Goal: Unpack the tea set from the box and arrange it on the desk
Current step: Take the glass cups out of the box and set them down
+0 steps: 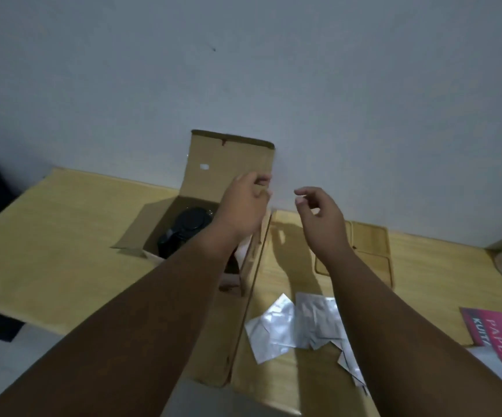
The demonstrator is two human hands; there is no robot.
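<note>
An open cardboard box [228,164] stands on the wooden desk [63,230] against the wall, its back flap raised. Inside it lies a black teapot [188,228], partly hidden by my left forearm. My left hand [243,206] hovers over the box's right edge, fingers curled near the raised flap; whether they touch it is unclear. My right hand [319,218] is in the air to the right of the box, fingers apart and holding nothing. A wooden tray [370,254] lies flat on the desk behind my right wrist.
Several silver foil packets [291,320] lie on the desk in front of the tray. A pink booklet [496,332] sits at the right edge. A long box flap [243,311] stretches toward me. A grey wall closes off the back.
</note>
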